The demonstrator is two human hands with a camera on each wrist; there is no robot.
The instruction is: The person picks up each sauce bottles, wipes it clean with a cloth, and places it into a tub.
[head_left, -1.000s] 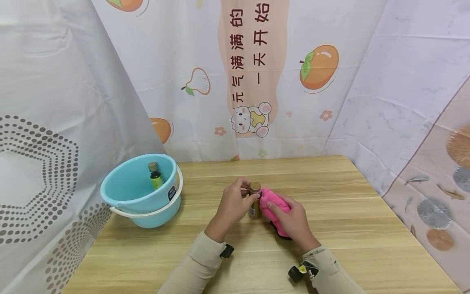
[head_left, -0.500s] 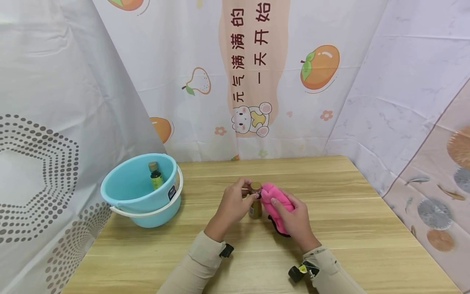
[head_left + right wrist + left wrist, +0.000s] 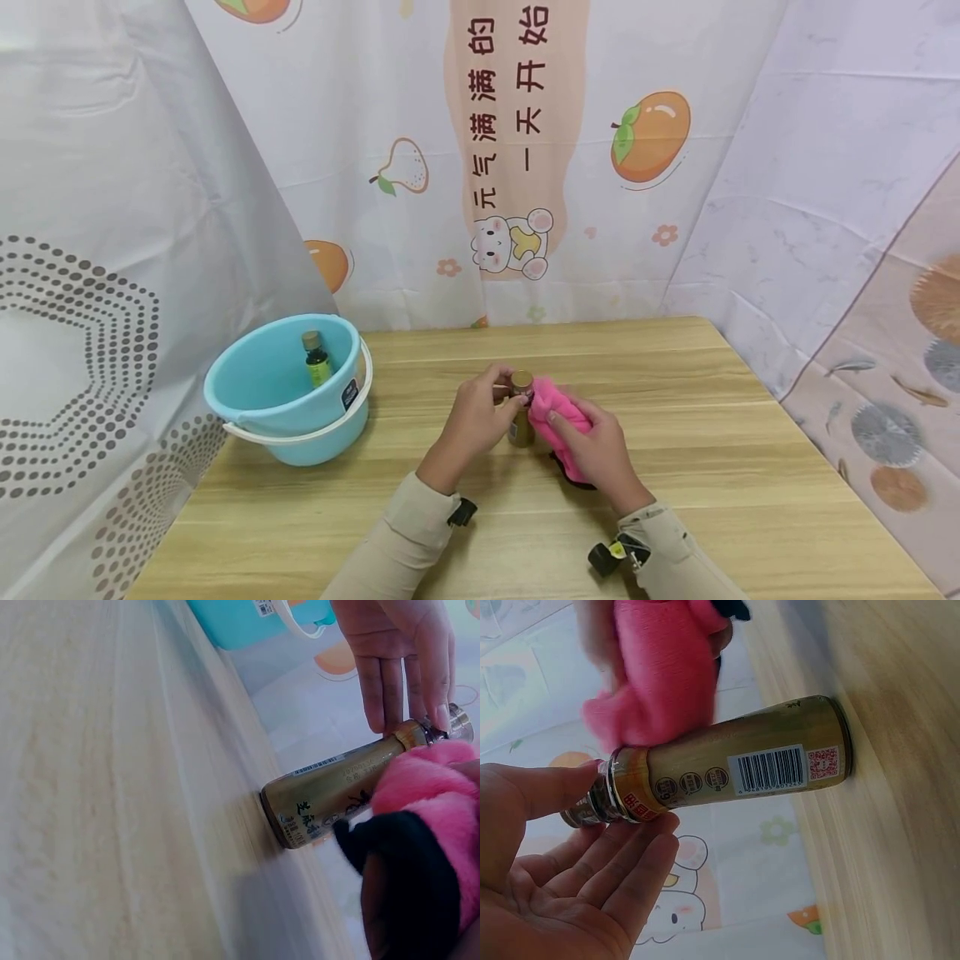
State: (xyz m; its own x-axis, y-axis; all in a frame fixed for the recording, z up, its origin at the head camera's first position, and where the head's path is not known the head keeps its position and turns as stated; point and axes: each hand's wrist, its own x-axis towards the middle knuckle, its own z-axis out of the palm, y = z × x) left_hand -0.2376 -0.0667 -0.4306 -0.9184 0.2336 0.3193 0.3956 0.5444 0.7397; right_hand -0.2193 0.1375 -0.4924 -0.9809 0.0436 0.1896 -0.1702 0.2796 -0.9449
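A gold-labelled glass bottle [image 3: 522,427] with a gold cap stands upright on the wooden table. My left hand [image 3: 480,417] pinches it at the neck, thumb on one side and fingers on the other. The left wrist view shows the label [image 3: 769,771] with its barcode and red code. In my right hand [image 3: 604,454] is a pink plush cloth [image 3: 551,412] with black trim, held against the bottle's right side near the neck. Up close, the fluffy cloth [image 3: 427,780] overlaps the upper part of the bottle [image 3: 322,795], and its black edge [image 3: 412,877] hangs toward the wrist.
To the left stands a light blue bucket [image 3: 270,421] with a white handle [image 3: 322,432]. Inside it leans a dark bottle [image 3: 318,363] with a green label. A printed curtain [image 3: 420,233] hangs behind the wooden table [image 3: 712,467].
The cloth in my right hand has shifted up the bottle's side and back down. My left hand has kept its hold on the neck, and the bottle has stayed in place.
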